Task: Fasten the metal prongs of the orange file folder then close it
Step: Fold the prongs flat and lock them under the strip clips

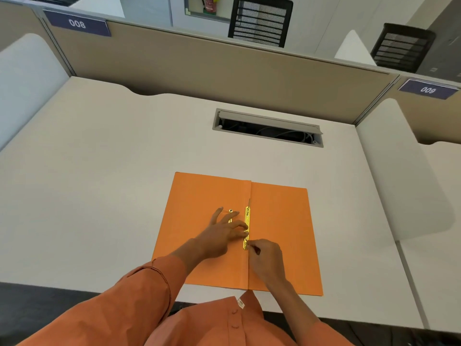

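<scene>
From your head camera, the orange file folder (pixel 237 233) lies open and flat on the white tabletop (pixel 99 171), close to the near edge in front of you, its spine crease running away from you. The brass fastener bar (pixel 247 228) sits along that crease, with a thin metal prong (pixel 249 203) sticking out past its far end.

Your left hand (pixel 224 233) is spread open and pressed flat on the left cover, fingertips (pixel 243 229) touching the bar at about its middle; it pins rather than grips. Your right hand (pixel 267 258) is curled, thumb and forefinger pinched together at the near end of the bar. Whether they actually have the near prong or a sliding keeper between them is too small to tell.

Judging from this, the fastening is only partly done, and the folder cannot be closed yet.

What could go wrong from here:
- If you ease the pressure of your left hand while the right one pushes or pulls, the bar may shift along the crease and the near end may miss its slot.
- The far prong appears not to be lying flat. Close the cover over it like that and it may crease or pierce the card, or hold the folder ajar.
- Bending the thin metal sharply could kink it, so it no longer lies flush.
- The folder's near edge lies almost at the edge of the tabletop; a sideways tug could drag it partly off.
</scene>
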Available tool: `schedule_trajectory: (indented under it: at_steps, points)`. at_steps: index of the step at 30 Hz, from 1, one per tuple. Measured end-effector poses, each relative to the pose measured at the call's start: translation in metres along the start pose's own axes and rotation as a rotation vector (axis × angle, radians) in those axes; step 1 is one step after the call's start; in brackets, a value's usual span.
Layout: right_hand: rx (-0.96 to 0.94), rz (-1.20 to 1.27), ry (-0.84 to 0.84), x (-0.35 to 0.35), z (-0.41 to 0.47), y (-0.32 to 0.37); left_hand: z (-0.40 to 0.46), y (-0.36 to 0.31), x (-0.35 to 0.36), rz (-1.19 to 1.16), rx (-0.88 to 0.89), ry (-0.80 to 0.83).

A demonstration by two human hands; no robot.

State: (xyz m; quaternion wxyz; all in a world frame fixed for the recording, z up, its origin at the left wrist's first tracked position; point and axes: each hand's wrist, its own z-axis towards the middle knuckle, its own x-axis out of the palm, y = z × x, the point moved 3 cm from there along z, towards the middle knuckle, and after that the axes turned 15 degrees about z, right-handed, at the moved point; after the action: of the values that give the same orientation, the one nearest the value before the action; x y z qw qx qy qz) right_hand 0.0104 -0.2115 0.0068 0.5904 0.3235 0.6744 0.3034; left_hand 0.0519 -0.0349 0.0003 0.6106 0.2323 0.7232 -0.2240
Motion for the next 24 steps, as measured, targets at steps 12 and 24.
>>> schedule_trajectory:
  at_steps: [12, 24]
  points:
    - [0.191, -0.109, -0.004, 0.025, -0.006, 0.026, 0.003, -0.001, -0.001, 0.073, 0.033, 0.033]
    - [0.236, -0.178, -0.036, 0.036, -0.014, 0.039, 0.004, 0.002, 0.002, 0.056, 0.039, 0.014]
